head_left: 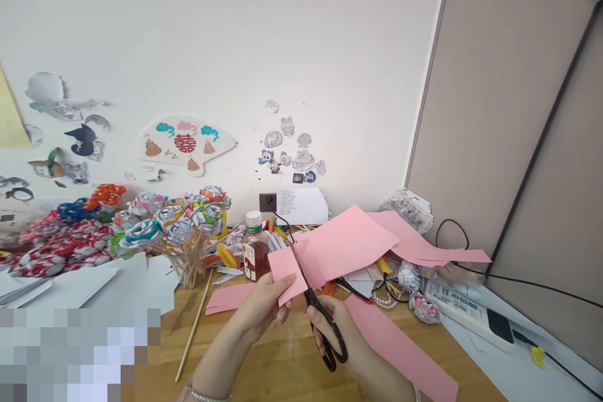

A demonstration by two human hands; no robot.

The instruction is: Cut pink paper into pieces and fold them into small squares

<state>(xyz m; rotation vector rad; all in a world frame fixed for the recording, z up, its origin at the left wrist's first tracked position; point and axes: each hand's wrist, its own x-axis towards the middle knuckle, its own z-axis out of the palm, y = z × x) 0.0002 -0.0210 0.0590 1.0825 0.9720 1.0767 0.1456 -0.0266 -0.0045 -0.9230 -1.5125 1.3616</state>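
Note:
My left hand (268,304) pinches the near left part of a pink sheet of paper (348,240), thumb on top. With my right hand (342,326) I grip black-handled scissors (325,320), fingers in the loops. The blades lie along the pink paper just right of my left thumb, at a line between the small held piece and the larger sheet. How far the cut runs I cannot tell. A pink strip (405,348) lies under my right forearm, and more pink paper (228,298) rests on the table left of my left hand.
Several folded paper flowers on sticks (181,229) stand at the left back, near white sheets (141,286). A bottle (255,248) stands behind my left hand. One loose stick (194,326) lies on the wooden table (277,370). A white power strip (471,311) sits at the right.

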